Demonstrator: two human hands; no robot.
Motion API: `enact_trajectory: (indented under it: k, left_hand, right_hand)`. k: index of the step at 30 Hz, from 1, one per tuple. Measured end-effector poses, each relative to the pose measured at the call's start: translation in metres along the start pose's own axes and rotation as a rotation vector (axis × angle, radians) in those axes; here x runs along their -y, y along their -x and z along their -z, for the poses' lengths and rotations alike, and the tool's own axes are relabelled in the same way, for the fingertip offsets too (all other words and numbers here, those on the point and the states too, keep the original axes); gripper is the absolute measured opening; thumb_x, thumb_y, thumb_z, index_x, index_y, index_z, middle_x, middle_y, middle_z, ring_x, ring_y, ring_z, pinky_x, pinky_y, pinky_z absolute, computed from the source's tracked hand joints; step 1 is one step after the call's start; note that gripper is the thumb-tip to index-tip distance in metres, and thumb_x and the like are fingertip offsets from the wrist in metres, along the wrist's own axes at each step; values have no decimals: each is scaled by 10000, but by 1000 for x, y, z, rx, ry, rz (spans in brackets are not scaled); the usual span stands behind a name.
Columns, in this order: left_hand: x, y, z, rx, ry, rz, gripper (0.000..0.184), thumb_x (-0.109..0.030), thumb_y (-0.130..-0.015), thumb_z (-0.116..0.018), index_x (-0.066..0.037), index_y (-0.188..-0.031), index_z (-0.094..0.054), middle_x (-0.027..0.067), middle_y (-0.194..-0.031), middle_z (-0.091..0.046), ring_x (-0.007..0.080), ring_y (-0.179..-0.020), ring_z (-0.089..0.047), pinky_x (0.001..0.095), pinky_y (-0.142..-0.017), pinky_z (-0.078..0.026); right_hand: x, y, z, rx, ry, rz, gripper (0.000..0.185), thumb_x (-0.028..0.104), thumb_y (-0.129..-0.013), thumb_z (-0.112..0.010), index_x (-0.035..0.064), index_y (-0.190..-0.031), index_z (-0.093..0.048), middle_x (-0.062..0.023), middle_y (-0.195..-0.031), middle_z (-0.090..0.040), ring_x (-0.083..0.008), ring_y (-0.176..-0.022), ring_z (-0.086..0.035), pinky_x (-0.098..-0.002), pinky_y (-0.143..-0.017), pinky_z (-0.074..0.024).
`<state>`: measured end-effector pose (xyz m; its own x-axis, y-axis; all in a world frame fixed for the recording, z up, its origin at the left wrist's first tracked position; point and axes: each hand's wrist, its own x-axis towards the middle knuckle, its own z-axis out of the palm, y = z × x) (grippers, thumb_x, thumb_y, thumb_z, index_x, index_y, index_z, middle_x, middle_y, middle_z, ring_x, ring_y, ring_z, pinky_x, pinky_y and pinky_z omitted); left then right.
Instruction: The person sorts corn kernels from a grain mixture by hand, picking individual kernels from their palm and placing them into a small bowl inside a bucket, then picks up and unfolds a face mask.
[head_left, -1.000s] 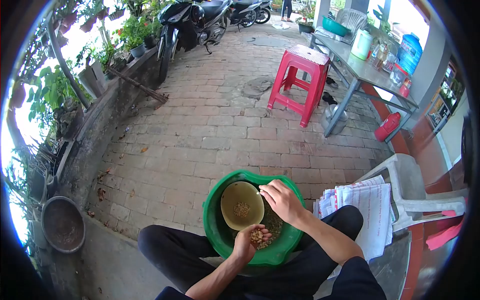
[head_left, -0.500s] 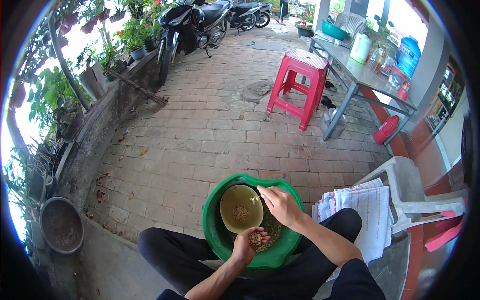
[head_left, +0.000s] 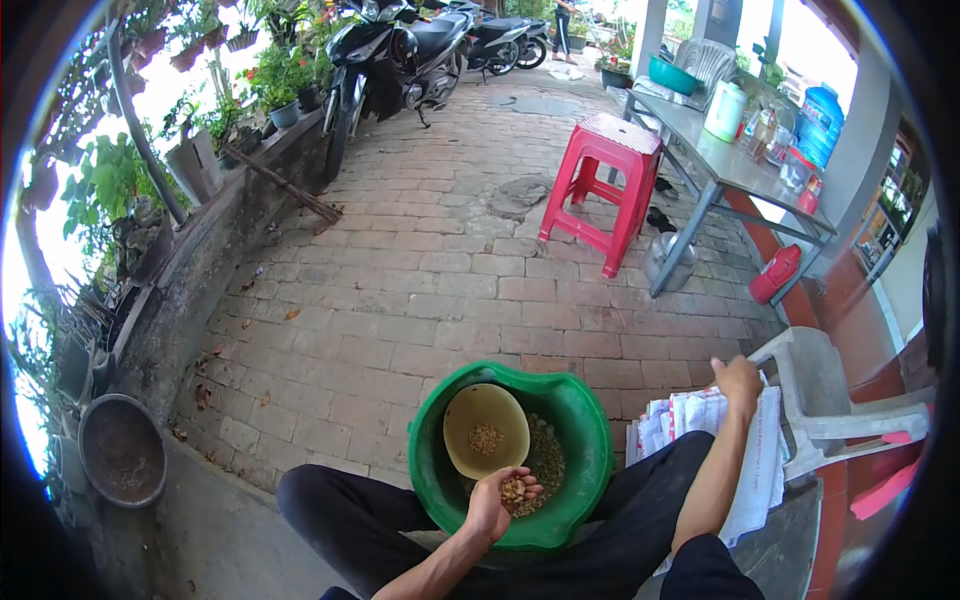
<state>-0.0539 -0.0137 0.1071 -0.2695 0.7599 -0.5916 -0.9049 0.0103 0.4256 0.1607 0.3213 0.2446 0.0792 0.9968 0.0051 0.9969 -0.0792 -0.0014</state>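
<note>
My left hand [head_left: 492, 505] is cupped around a handful of small tan, shelled-looking seeds [head_left: 513, 490], held over the near side of a green basin [head_left: 598, 440]. Inside that basin sits a yellowish bowl [head_left: 458, 412] with a small heap of similar pale seeds [head_left: 485, 438] at its bottom. Greenish-brown loose bits [head_left: 545, 455] cover the basin floor beside the bowl. Out to the right, my right hand [head_left: 739, 382] hovers at the far edge of a stack of folded white printed sacks [head_left: 750, 455]; its fingers look curled, and whatever they hold is hidden.
A grey plastic chair [head_left: 815, 375] stands right of the sacks. A dark round pan [head_left: 122, 450] lies at the left by a low wall [head_left: 190, 290]. Farther off are a red stool [head_left: 600, 185], a table [head_left: 725, 155] with bottles, and motorbikes [head_left: 400, 65] on the brick paving.
My right hand has swung from above the basin out to the right, over the sacks. My left hand stays cupped around the seeds. The view has shifted slightly.
</note>
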Motion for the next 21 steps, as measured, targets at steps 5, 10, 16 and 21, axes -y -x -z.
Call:
enact_trajectory:
  k: [5,10,16,21]
  left_hand:
    - [5,-2,1,13,-19,21,285,-180,-985,-418,57,-1050,-562,153,-916,-641,289,-869,-665,374,-783,-542]
    - [4,1,-3,28,-22,31,277,-173,-980,-426,57,-1043,-566,152,-910,-643,285,-860,-666,374,-783,-550]
    - [2,0,0,1,-13,2,278,-168,-974,-436,69,-1044,-564,158,-906,-643,288,-849,-668,374,-773,-550]
    - [2,0,2,15,-17,0,289,-180,-985,-423,64,-1049,-565,157,-923,-650,290,-870,-664,366,-783,-545]
  right_hand:
    - [-19,0,-3,150,4,-78,519,479,-894,-574,32,-1139,-673,-215,-1216,-626,-374,-1151,-592,-470,-962,-457]
    - [-45,-35,-51,97,-54,-27,466,415,-940,-553,-26,-1005,-689,-203,-796,-692,-320,-691,-698,-427,-641,-547]
    - [-34,-31,-48,88,-53,21,470,402,-960,-530,-42,-960,-683,-162,-668,-656,-276,-501,-633,-411,-531,-519]
    - [5,7,-31,-25,106,327,425,385,-911,-597,-31,-942,-679,-205,-833,-694,-305,-739,-692,-406,-699,-543]
